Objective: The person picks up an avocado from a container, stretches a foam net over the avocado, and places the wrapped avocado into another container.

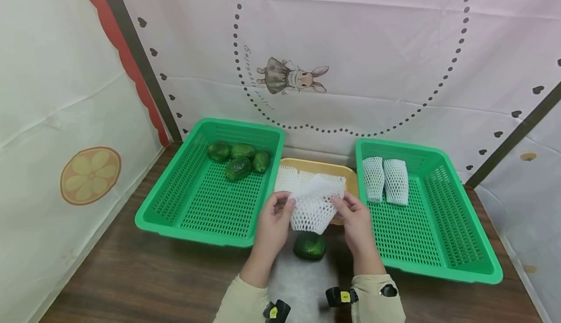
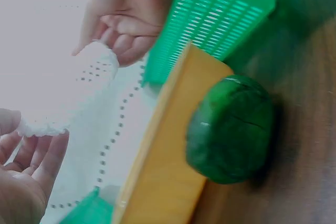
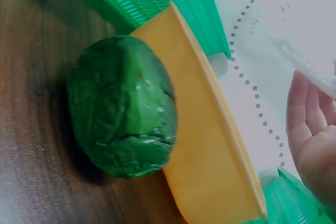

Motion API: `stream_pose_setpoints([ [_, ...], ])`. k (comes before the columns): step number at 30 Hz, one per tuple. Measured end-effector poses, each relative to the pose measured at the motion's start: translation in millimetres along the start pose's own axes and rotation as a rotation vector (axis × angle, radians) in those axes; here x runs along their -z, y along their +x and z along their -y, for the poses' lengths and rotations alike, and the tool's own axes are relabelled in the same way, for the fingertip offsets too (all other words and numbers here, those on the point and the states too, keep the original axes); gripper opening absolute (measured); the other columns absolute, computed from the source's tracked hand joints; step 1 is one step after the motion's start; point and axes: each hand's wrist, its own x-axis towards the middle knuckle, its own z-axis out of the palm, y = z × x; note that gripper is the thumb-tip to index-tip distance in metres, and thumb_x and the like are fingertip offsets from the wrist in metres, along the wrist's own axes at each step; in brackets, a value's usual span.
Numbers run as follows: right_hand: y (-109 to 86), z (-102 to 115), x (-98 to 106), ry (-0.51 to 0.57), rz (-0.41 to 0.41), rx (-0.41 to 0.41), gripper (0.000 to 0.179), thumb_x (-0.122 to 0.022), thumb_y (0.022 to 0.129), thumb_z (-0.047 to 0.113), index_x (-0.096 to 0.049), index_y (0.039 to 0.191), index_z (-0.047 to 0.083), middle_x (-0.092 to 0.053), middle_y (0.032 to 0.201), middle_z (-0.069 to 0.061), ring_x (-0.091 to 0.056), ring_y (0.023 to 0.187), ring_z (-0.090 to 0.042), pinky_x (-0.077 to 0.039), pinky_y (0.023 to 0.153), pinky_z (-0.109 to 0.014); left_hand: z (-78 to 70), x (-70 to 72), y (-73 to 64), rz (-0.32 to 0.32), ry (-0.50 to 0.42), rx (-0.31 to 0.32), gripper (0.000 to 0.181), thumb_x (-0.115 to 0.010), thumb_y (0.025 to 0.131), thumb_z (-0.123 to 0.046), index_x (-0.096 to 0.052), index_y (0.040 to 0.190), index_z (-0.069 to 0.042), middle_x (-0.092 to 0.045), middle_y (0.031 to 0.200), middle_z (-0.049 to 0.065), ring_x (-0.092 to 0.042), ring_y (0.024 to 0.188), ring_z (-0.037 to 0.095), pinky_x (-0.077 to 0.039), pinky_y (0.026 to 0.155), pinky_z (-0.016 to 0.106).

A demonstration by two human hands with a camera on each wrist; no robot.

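A white foam net sleeve [image 1: 312, 212] hangs between both hands, its wide end up and its mesh spread. My left hand [image 1: 274, 221] pinches the sleeve's left edge between thumb and fingers. At the opposite edge, my right hand [image 1: 357, 223] grips it the same way. Just below the sleeve, a glossy dark green, avocado-like fruit [image 1: 309, 246] with a wrinkled, film-like surface lies on the table; it looms large in the right wrist view, and neither hand touches it.
Left stands a green basket [image 1: 193, 237] with several similar green fruits [image 1: 238, 168]. The right green basket [image 1: 438, 269] holds two white net-covered pieces [image 1: 396, 181]. Between them, behind the hands, is a yellow tray [image 1: 350, 179] with more white net sleeves [image 1: 287, 179]. A patterned cloth [image 1: 372, 60] hangs behind.
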Motion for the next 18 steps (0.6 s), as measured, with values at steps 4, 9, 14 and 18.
stream_pose_setpoints([
  [4, -0.5, 5.6, 0.9, 0.048, -0.037, 0.033, 0.017, -0.059, 0.091, 0.008, -0.061, 0.105, -0.001, -0.067, 0.08, 0.002, -0.063, 0.069, -0.011, -0.052, 0.063, -0.027, -11.0, 7.7, 2.5, -0.059, -0.026, -0.047, 0.02, -0.056, 0.093, -0.012, -0.055, 0.105, 0.004, -0.056, 0.097, 0.014, -0.056, 0.089, 0.022, -0.047, 0.071, 0.027],
  [9, -3.5, 8.6, 0.6, 0.056, -0.024, 0.053, 0.017, -0.058, 0.091, 0.006, -0.063, 0.108, 0.006, -0.068, 0.086, 0.001, -0.064, 0.073, -0.012, -0.053, 0.065, -0.029, -15.5, 14.8, 2.4, -0.087, -0.048, -0.075, 0.02, -0.054, 0.094, -0.012, -0.054, 0.105, 0.005, -0.055, 0.102, 0.015, -0.053, 0.098, 0.022, -0.046, 0.081, 0.033],
  [14, -10.4, 4.9, 2.5, -0.045, 0.173, 0.021, 0.035, -0.054, 0.094, 0.013, -0.051, 0.126, -0.002, -0.065, 0.103, -0.009, -0.065, 0.089, -0.019, -0.052, 0.075, -0.036, -12.7, 18.0, 0.6, -0.029, -0.003, -0.059, 0.022, -0.05, 0.096, -0.014, -0.051, 0.109, 0.003, -0.053, 0.109, 0.016, -0.053, 0.103, 0.024, -0.045, 0.086, 0.04],
  [18, -15.2, -1.0, 5.8, -0.21, 0.32, -0.01, 0.035, -0.056, 0.092, 0.01, -0.052, 0.124, -0.003, -0.06, 0.114, -0.019, -0.06, 0.101, -0.024, -0.049, 0.083, -0.033, -10.3, 21.8, 0.9, 0.03, 0.039, -0.03, 0.023, -0.047, 0.098, -0.017, -0.048, 0.114, 0.0, -0.058, 0.113, 0.019, -0.057, 0.102, 0.027, -0.046, 0.083, 0.042],
])
